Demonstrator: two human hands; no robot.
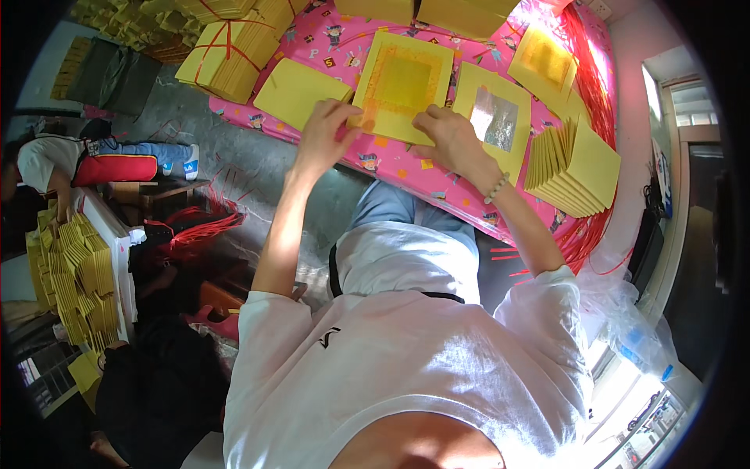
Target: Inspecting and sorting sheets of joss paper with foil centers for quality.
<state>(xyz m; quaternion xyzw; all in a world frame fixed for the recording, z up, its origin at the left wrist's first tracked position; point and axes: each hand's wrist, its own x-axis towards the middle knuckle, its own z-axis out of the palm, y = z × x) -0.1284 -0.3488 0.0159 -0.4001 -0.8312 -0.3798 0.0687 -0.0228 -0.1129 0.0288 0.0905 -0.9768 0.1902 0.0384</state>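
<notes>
A yellow paper sheet with an orange-bordered gold square (402,78) lies in front of me on the pink table; whether more sheets lie beneath it I cannot tell. At its lower left corner is my left hand (324,139), fingertips touching the edge and thumb apart from the fingers. My right hand (455,141), a beaded bracelet at its wrist, has curled fingers on the lower right corner. Left of the sheet rests a plain yellow paper stack (301,94). To the right lies yellow paper with a shiny silver square (494,119).
A fanned stack of folded yellow paper (574,168) stands at the table's right, beside long red strings (586,70). Tied yellow bundles (230,59) stand at the far left. Another person (58,168) sits at left by a table piled with folded yellow paper (78,273). A dark-clothed person (160,391) is lower left.
</notes>
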